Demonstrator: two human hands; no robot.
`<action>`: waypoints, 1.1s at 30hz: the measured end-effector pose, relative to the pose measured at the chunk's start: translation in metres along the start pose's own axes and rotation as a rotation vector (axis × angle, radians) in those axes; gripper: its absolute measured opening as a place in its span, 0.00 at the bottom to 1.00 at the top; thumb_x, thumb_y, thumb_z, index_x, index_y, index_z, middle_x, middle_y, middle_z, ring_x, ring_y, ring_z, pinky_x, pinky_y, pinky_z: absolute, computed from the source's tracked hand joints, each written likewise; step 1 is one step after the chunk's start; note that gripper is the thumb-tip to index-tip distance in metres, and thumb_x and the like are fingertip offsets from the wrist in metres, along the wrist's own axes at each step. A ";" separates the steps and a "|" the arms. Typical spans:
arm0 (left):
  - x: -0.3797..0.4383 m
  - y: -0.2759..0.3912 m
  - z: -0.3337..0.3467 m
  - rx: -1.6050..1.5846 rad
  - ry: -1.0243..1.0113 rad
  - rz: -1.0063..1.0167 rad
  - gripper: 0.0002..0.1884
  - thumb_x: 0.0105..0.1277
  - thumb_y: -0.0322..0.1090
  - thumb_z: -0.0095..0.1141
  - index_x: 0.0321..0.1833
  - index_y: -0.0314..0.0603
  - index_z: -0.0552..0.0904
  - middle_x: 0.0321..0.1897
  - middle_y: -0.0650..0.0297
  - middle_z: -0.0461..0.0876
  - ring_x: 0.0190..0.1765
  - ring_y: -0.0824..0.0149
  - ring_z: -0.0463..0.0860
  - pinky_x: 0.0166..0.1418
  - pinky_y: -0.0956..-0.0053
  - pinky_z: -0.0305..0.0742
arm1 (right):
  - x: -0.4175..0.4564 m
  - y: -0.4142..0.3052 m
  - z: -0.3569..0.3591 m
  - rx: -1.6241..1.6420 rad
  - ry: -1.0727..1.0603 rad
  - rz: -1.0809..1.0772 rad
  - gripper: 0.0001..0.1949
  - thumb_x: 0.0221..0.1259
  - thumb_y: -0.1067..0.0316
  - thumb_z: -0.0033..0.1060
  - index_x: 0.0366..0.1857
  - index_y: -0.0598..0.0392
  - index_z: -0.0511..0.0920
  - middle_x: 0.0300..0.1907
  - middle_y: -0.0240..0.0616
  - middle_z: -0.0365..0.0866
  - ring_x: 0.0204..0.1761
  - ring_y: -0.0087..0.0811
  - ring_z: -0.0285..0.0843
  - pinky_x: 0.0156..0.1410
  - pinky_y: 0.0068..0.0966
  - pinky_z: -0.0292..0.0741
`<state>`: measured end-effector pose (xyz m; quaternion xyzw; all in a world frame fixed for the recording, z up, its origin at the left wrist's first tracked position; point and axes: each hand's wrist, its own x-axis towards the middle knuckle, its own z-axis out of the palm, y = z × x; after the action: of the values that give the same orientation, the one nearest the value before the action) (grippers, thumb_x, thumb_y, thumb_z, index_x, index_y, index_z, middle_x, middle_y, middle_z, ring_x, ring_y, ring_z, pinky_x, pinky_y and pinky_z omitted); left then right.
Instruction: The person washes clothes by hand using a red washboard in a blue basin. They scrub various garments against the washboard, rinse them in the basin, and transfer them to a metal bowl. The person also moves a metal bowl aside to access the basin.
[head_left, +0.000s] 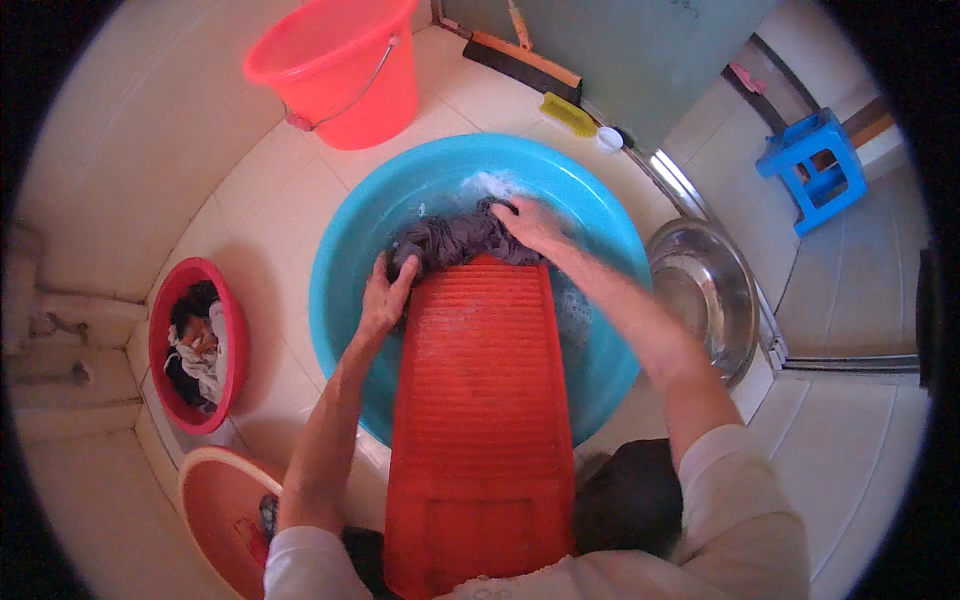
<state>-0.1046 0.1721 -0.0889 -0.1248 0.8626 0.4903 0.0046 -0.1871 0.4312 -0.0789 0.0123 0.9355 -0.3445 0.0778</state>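
Note:
A dark grey-purple wet cloth, probably a garment, lies bunched across the far end of a red plastic washboard. My left hand has its thumb and fingers around the cloth's left end. At the right end, my right hand grips a fold, the thumb lying on top. Both hands are over a large blue plastic basin, which holds water with white suds behind the cloth. The washboard slopes from inside the basin back towards my body, its ridged face up.
A pink-red bucket stands at the back left. Left of the basin are a red tub of clothes and an orange basin. To the right sit a steel basin and a blue stool. A yellow-green brush lies by a floor squeegee.

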 end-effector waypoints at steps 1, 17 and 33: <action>0.003 0.009 0.004 -0.209 -0.028 -0.168 0.29 0.63 0.52 0.52 0.57 0.32 0.72 0.55 0.48 0.73 0.59 0.55 0.70 0.62 0.61 0.64 | -0.004 -0.013 0.000 -0.045 -0.054 -0.019 0.22 0.56 0.44 0.52 0.42 0.53 0.80 0.43 0.48 0.80 0.49 0.49 0.76 0.54 0.43 0.71; -0.002 0.078 0.011 0.072 -0.450 0.224 0.23 0.62 0.41 0.54 0.56 0.34 0.72 0.49 0.51 0.76 0.54 0.55 0.75 0.58 0.70 0.68 | -0.064 -0.035 0.006 0.386 -0.244 -0.160 0.18 0.57 0.54 0.54 0.45 0.55 0.76 0.43 0.48 0.77 0.47 0.49 0.73 0.52 0.42 0.69; -0.016 0.067 0.002 -0.014 -0.668 0.132 0.33 0.56 0.60 0.56 0.55 0.39 0.74 0.53 0.49 0.73 0.56 0.52 0.72 0.60 0.60 0.65 | -0.101 -0.045 -0.009 0.228 -0.399 -0.006 0.25 0.53 0.44 0.57 0.48 0.53 0.77 0.52 0.48 0.75 0.55 0.49 0.71 0.59 0.43 0.68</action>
<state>-0.1043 0.2101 -0.0314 0.0989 0.8161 0.5094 0.2543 -0.0919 0.4060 -0.0280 -0.0503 0.8566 -0.4438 0.2583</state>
